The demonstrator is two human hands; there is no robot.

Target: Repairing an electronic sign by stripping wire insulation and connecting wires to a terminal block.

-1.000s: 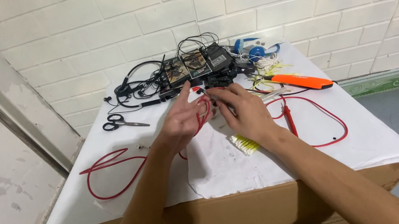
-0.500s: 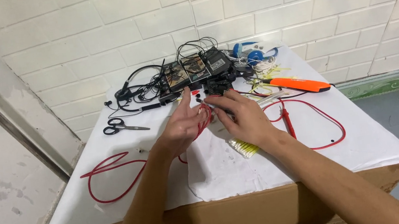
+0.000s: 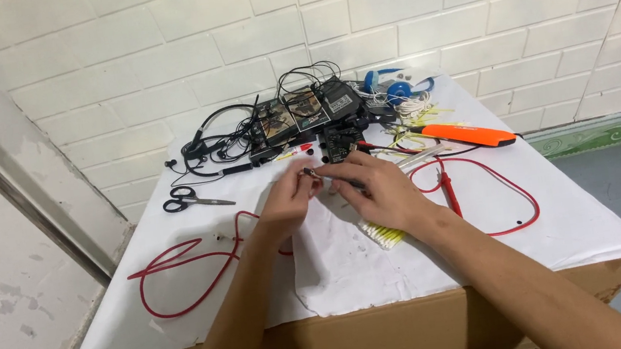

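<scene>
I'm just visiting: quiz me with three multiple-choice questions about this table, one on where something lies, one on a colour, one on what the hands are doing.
1. Where are the scissors?
A. left of the hands
B. right of the orange tool
C. on the floor

2. What colour is the long looping wire?
A. green
B. red
C. white

3. How are the left hand and right hand?
A. flat and apart
B. together, pinching a small part
C. gripping the scissors

Answers: 1 A, they lie on the white sheet's left side. 2 B, it loops red across the sheet. 3 B, the fingertips meet around a tiny item.
</scene>
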